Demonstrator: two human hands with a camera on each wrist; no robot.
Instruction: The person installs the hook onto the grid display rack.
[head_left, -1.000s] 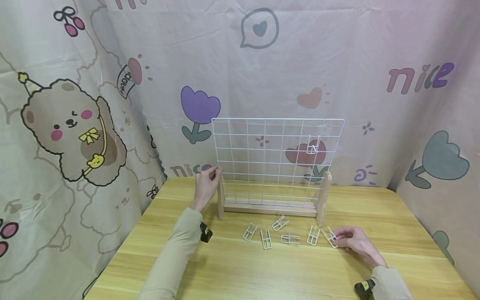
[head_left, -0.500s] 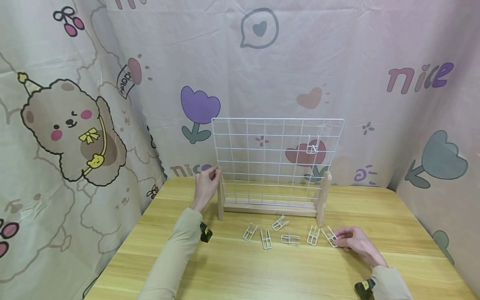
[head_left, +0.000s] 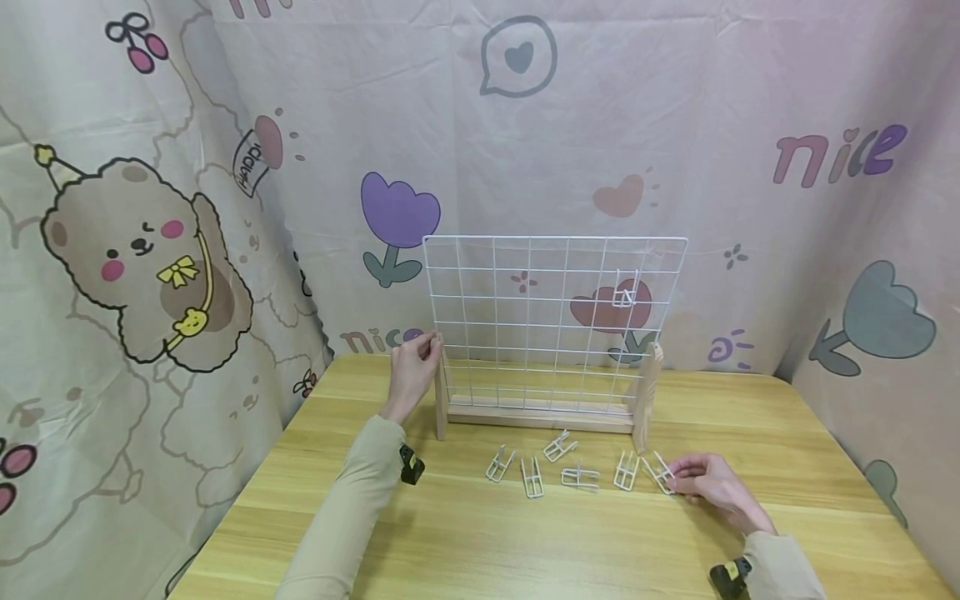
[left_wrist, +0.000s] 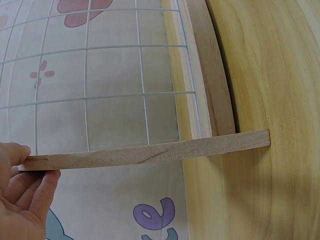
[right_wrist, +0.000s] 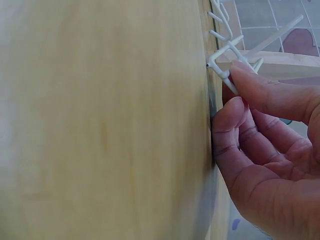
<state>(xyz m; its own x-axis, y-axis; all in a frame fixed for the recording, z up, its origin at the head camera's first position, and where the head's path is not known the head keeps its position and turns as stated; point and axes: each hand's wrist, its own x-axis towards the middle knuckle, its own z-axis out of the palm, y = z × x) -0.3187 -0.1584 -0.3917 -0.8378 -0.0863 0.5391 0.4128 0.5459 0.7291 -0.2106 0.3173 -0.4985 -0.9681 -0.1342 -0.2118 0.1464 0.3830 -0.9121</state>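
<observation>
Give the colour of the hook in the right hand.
The hook is white, clearest in the right wrist view.

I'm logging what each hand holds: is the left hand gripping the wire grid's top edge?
No, the left hand pinches the upper end of a wooden upright beside the wire grid.

The right hand (right_wrist: 270,150), toward three o'clock, pinches a white wire hook (right_wrist: 219,71) between one and two o'clock. At one o'clock lies what appears to be a second hook (right_wrist: 220,35); the counter (right_wrist: 100,120) fills nine o'clock.
</observation>
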